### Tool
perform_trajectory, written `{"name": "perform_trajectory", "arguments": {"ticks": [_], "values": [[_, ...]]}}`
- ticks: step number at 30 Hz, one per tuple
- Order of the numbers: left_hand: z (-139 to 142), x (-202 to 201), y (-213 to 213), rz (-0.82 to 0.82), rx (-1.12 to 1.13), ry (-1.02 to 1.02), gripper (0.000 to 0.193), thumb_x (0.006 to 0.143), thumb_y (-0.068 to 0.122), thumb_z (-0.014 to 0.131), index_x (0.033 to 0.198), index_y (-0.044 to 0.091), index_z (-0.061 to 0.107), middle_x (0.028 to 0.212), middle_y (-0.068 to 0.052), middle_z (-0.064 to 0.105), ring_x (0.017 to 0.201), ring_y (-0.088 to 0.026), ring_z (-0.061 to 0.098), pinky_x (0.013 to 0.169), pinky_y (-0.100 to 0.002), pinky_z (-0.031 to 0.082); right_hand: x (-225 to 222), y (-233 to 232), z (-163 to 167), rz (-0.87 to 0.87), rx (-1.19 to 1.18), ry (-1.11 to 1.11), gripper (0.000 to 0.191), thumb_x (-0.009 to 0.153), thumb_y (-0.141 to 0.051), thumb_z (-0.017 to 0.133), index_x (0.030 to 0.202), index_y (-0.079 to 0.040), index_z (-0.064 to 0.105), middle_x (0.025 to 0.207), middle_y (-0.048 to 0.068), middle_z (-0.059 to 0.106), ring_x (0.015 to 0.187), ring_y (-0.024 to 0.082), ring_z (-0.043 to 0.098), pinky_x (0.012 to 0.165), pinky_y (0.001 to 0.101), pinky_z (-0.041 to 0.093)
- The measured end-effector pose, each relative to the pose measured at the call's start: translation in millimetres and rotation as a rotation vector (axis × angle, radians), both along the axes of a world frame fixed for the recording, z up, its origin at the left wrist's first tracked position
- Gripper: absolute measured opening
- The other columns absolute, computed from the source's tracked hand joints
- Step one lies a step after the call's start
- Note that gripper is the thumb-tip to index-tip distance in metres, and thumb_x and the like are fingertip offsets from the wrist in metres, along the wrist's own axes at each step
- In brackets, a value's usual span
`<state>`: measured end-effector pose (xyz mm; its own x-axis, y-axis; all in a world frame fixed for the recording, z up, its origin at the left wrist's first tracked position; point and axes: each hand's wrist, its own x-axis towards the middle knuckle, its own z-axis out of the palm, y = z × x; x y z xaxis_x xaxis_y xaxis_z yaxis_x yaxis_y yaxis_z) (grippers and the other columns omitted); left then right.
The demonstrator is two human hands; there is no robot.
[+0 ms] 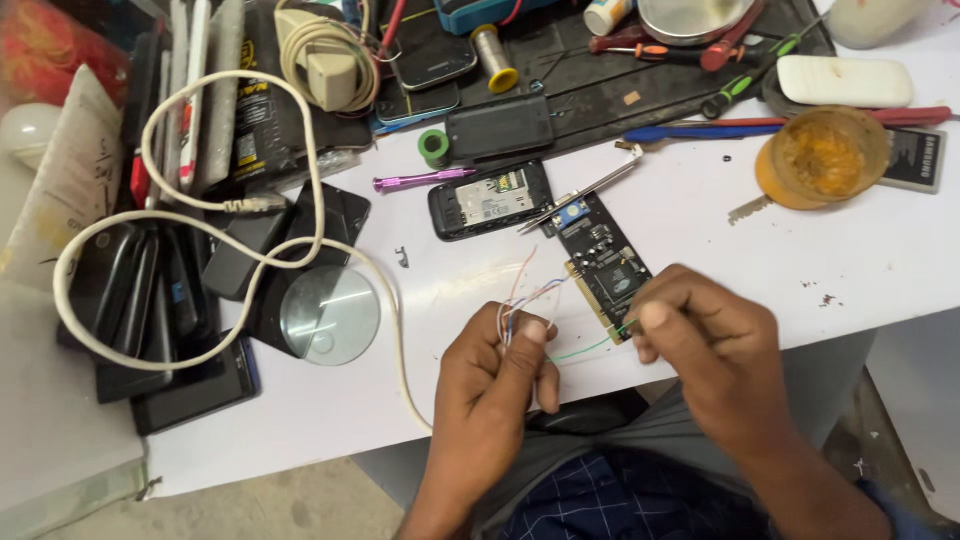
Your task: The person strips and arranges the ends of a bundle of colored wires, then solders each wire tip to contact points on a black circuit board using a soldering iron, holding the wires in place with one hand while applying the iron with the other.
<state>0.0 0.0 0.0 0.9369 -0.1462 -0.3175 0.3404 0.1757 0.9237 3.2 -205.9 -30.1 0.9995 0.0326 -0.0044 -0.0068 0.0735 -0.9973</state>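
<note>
The white cable (pixel 200 215) loops at nine o'clock, and bare white table (pixel 700 240) lies open at three o'clock. The left hand (pixel 495 375) pinches a bunch of thin wires (pixel 520 295) near the table's front edge. The right hand (pixel 705 335) pinches one green wire (pixel 590 347), beside one black circuit board (pixel 603 262) and one open phone (pixel 490 200) at twelve o'clock.

A white worktable (pixel 700 250) fills most of the view, its top scuffed and flecked with small dark specks. A dark mat (pixel 600 90) covers its far middle part. Below the near edge shows a strip of bare grey concrete floor (pixel 300 505), rough and stained, and more of it at the lower right. The light is even and soft, throwing only faint shadows.
</note>
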Motion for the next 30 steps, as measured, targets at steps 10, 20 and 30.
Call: {"name": "perform_trajectory", "arguments": {"ticks": [10,20,30], "values": [[86,-86,24,-0.034,0.245,-0.086,0.020,0.103,0.018,0.062,0.096,0.001,0.068,0.064,0.002,0.052,0.059,-0.005,0.038,0.051,-0.025,0.030,-66,54,90,0.126,-0.105,-0.082,0.010,0.093,-0.006,0.071,0.097,0.003,0.071,0.099,0.009,0.069,0.086,0.012,0.067,0.074,0.0258,0.057],[92,-82,-39,0.058,0.218,-0.094,0.026,0.102,0.021,0.062,0.089,0.000,0.070,0.073,0.002,0.063,0.070,-0.005,0.052,0.062,-0.024,0.043,-35,-65,100,-0.184,0.187,-0.221,0.015,0.108,-0.007,0.058,0.096,0.000,0.063,0.090,0.012,0.067,0.086,0.020,0.065,0.088,0.0353,0.057],[75,30,-83,-0.027,0.203,-0.118,0.025,0.103,0.021,0.063,0.089,0.001,0.067,0.070,0.004,0.055,0.067,-0.005,0.044,0.059,-0.025,0.038,49,-52,82,0.258,0.333,0.067,0.038,0.093,-0.019,0.074,0.122,0.005,0.064,0.119,0.012,0.066,0.110,0.018,0.064,0.097,0.0346,0.054]]}}
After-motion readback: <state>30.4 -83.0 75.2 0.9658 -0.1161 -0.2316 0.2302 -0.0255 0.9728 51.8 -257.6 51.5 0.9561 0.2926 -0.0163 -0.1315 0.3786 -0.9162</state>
